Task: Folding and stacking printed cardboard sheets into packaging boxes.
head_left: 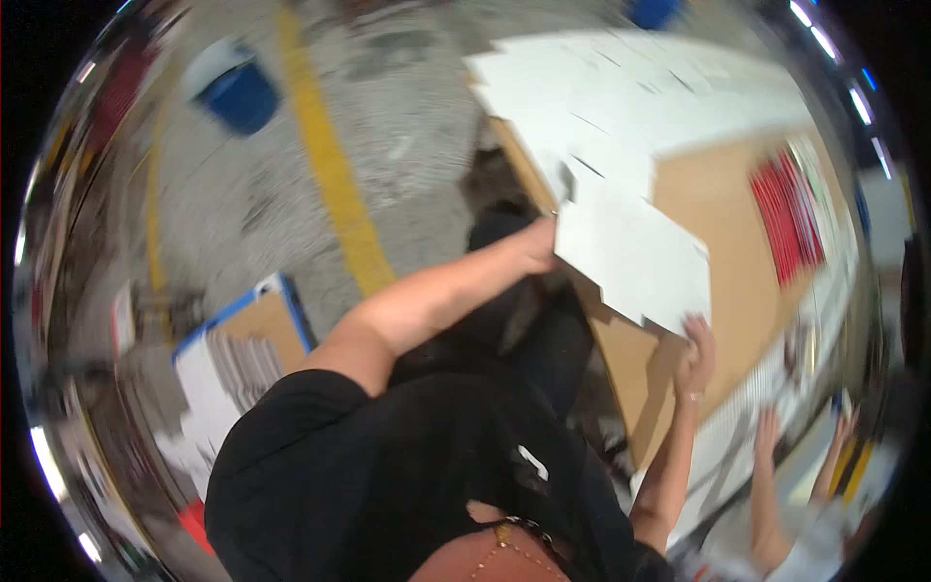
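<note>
A stack of flat white die-cut cardboard sheets [630, 252] hangs over the near edge of a brown table [737, 233]. My left hand [536, 244] grips the stack's left edge, with the arm stretched out from my black-sleeved shoulder. My right hand [696, 347] holds the stack's lower right corner, fingers curled over the edge. More white sheets [630, 87] lie spread in overlapping rows across the far part of the table. The picture is blurred by motion.
Red flat items [787, 213] lie on the table's right side. Another person's two hands [768, 432] reach in at the lower right. A blue-edged cart with white sheets [242, 339] stands left on the grey floor. A yellow floor line [335, 175] and a blue bin [242, 97] lie beyond.
</note>
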Demonstrator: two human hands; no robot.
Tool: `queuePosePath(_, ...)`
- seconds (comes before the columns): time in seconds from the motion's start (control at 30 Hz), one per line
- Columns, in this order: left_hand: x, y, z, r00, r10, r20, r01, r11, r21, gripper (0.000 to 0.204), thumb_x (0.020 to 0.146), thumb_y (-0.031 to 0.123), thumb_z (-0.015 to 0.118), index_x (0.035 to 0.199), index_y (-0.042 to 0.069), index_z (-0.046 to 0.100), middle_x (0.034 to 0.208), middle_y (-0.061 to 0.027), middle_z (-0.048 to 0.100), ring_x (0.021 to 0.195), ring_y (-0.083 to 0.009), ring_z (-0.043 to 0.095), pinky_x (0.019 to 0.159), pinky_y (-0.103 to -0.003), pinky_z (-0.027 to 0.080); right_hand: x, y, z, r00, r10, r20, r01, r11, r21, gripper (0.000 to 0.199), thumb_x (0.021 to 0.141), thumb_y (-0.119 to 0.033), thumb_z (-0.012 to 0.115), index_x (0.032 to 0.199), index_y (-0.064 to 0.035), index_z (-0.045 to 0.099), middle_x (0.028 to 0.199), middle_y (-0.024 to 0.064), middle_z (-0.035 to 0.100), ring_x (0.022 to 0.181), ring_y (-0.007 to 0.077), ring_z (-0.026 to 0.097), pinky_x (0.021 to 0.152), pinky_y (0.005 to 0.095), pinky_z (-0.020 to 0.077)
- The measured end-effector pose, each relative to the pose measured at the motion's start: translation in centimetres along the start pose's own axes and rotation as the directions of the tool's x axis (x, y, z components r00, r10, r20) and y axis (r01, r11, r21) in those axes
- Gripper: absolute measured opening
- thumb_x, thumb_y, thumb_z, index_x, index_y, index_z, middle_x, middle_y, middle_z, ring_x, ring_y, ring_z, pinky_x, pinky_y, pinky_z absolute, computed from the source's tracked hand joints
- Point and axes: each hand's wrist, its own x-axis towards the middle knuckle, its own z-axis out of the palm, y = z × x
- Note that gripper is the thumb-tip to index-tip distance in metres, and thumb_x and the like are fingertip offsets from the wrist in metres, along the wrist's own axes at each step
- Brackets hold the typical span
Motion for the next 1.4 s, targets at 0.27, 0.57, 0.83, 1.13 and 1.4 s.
queuePosePath(0.27,-0.4,-13.3,5.3,0.97,-0.237,0.058,0.226,0.963,0.15,0.034,0.098,0.02,0.059,0.127,0.002,0.057,0.118,-0.0095,0.066,0.101,-0.0181,0.066,0.085,-0.033,0.056,-5.4,-10.8,3.2,0.971,0.189,0.143,-0.159,0.967,-0.199,0.071,0.07,-0.01,0.076,0.138,-0.0169,0.054,0.143,0.015,0.049,0.133,0.0365,0.045,0.106,0.05,0.0384)
queuePosePath(0.57,-1.5,-5.2,9.5,0.8,-0.336,0.497,-0.599,-0.496,0.629,0.092,0.071,0.02,0.082,0.151,0.019,0.034,0.156,-0.0115,0.034,0.141,-0.0341,0.036,0.113,-0.05,0.034,-16.3,-7.0,2.8,0.945,0.268,-0.189,-0.271,0.962,0.007,0.031,0.082,-0.005,0.058,0.109,-0.0081,0.074,0.118,0.0138,0.069,0.122,0.0336,0.059,0.105,0.0473,0.045)
queuePosePath(0.83,1.7,-9.8,6.9,0.785,-0.316,0.533,-0.609,-0.239,0.757,0.034,0.076,0.027,0.077,0.107,0.015,0.068,0.113,-0.0037,0.065,0.11,-0.0249,0.057,0.088,-0.044,0.042,-18.5,-7.5,2.0,0.363,0.884,-0.294,-0.816,0.454,0.357,0.045,0.071,-0.02,0.081,0.112,-0.0051,0.07,0.118,0.0179,0.067,0.112,0.0347,0.059,0.098,0.0427,0.0439)
queuePosePath(1.13,-0.5,-12.5,6.7,0.683,-0.218,0.697,-0.689,-0.509,0.516,0.044,0.071,0.024,0.076,0.114,0.02,0.066,0.122,-0.0016,0.059,0.101,-0.0259,0.056,0.084,-0.043,0.04,-10.1,-7.2,3.5,0.928,0.29,-0.236,-0.318,0.944,-0.093,0.03,0.08,-0.013,0.072,0.109,-0.0098,0.067,0.103,0.0098,0.065,0.099,0.0287,0.059,0.089,0.0434,0.039)
queuePosePath(1.4,5.1,-7.3,8.1,0.903,-0.394,0.173,-0.352,-0.445,0.823,0.053,0.079,0.015,0.067,0.13,0.023,0.059,0.128,-0.0133,0.059,0.113,-0.0332,0.058,0.082,-0.046,0.051,-10.1,-7.2,5.0,0.944,0.273,-0.185,-0.287,0.956,-0.058,0.015,0.083,-0.011,0.069,0.098,-0.0092,0.07,0.094,0.0051,0.064,0.094,0.0241,0.058,0.098,0.0449,0.0337)
